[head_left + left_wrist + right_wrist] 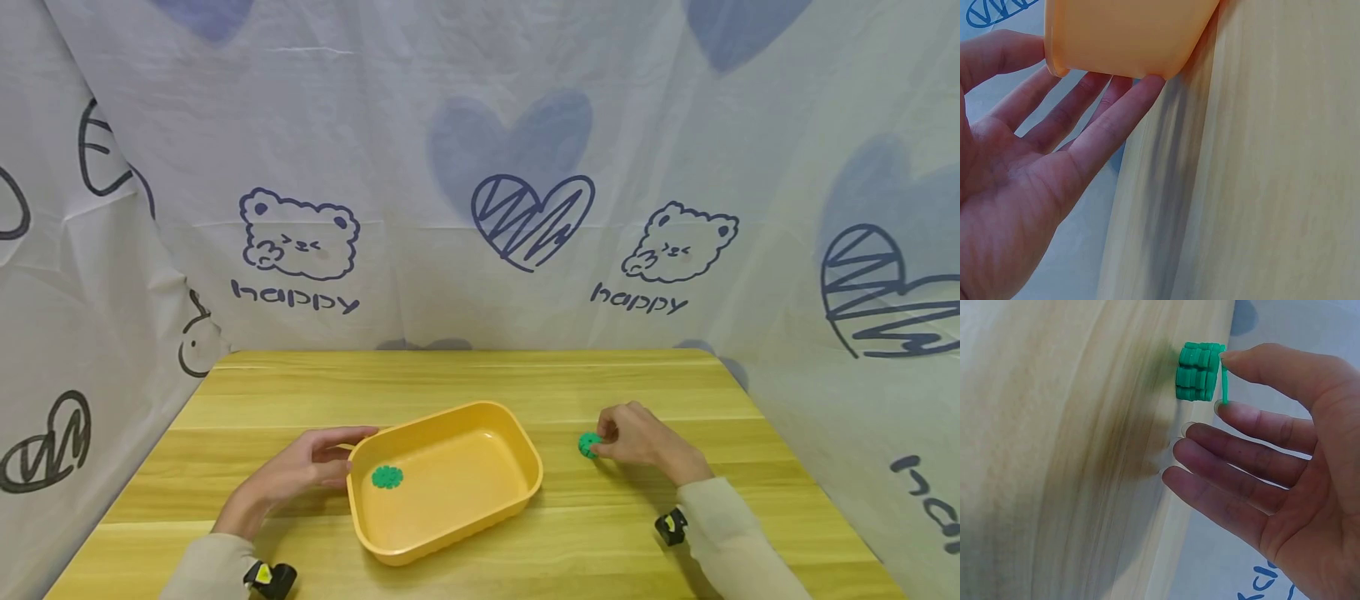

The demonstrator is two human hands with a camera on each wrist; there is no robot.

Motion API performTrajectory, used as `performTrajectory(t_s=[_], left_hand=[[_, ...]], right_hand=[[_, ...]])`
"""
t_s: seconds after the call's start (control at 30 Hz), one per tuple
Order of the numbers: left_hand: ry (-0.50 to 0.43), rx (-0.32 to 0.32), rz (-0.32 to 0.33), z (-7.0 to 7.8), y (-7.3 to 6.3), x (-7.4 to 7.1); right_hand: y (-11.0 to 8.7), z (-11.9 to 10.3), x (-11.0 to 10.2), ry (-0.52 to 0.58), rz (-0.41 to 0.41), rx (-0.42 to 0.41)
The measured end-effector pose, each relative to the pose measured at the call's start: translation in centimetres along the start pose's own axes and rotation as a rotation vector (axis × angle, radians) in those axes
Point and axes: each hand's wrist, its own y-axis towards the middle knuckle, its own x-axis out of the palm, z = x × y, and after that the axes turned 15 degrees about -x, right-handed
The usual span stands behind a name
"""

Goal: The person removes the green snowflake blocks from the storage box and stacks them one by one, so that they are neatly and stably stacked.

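On the left of the table, my left hand (300, 467) rests against the outside of a yellow plastic tray (450, 546). Its thumb and fingers are extended; in the left wrist view they touch the rim and outer wall of the tray (1122, 37). Inside the tray lies a green notched disc (387, 477). Right of the tray, my right hand (637, 435) pinches a thin green disc (1225, 384) between thumb and index finger. That disc is edge-on, right at the top of a short stack of green notched discs (1196, 372) standing on the table. The other right fingers are extended.
The wooden table (480, 375) has pale cloth (420, 275) with hearts and bears hanging behind it and at both sides. Black wrist devices sit on the left (272, 579) and right (671, 527) wrists.
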Motion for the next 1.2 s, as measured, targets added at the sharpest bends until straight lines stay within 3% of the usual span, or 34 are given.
performTrajectory(t_s=[0.93,1.2], left_hand=[[-0.006,-0.023,0.010,-0.1,-0.2,0.2],[0.002,-0.014,0.006,0.0,0.0,0.1]], right_hand=[[0.2,0.1,0.3,-0.021,-0.028,-0.003],[0.7,-0.5,-1.0,0.049,0.008,0.028]])
